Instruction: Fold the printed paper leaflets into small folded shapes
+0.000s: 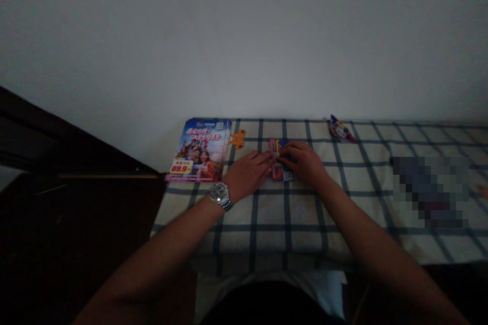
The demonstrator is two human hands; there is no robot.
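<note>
A small folded colourful paper (281,172) lies on the checked cloth (290,213) in front of me. My left hand (248,172), with a metal watch (220,194) on the wrist, lies flat beside it, fingertips pressing its left edge. My right hand (303,161) rests on the paper's right side, fingers curled down and pinching its upper part. Both hands touch the paper. Much of the paper is hidden under the fingers.
A stack of colourful flyers (200,151) lies at the cloth's left back corner, next to a small orange figure (238,138). A folded paper shape (340,129) sits at the back right. A blurred patch (430,190) lies right. Dark furniture (57,162) stands left.
</note>
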